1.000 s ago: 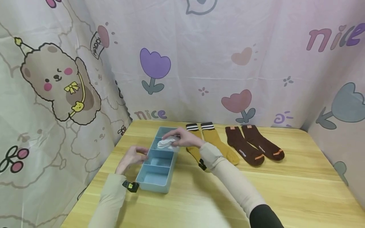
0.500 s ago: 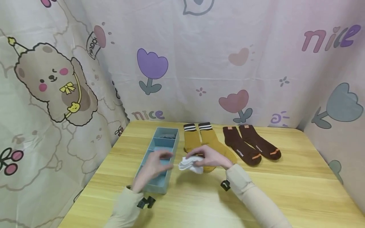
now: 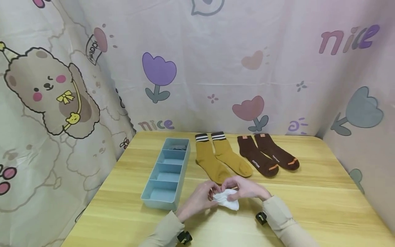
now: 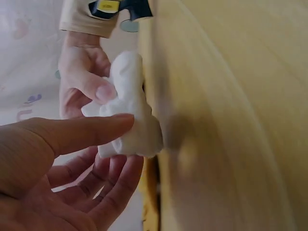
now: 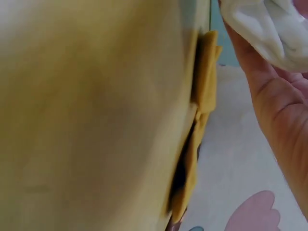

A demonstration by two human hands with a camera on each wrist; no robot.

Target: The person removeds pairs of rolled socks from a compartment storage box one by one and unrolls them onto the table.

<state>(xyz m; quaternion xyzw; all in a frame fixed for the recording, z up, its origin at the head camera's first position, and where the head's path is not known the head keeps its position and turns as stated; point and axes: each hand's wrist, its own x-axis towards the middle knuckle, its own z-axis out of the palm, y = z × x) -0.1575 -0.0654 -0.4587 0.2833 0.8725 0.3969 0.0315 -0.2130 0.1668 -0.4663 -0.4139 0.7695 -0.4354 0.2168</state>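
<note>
Both hands hold a folded white sock bundle just above the table, in front of the mustard socks. My left hand pinches its left side; in the left wrist view the thumb lies across the white cloth with the fingers beneath. From the other side my right hand grips it between thumb and fingers. In the right wrist view, only part of the white cloth shows at the top right corner. How the layers are folded inside cannot be made out.
A blue divided box stands left of the hands. Its far compartment holds a dark grey folded item. Mustard socks with striped cuffs and dark brown socks lie flat towards the back of the wooden table. A printed curtain surrounds it.
My right hand has lifted the white bundle out of the box and carried it right and nearer. The left hand has left the box's side and now grips the bundle too.
</note>
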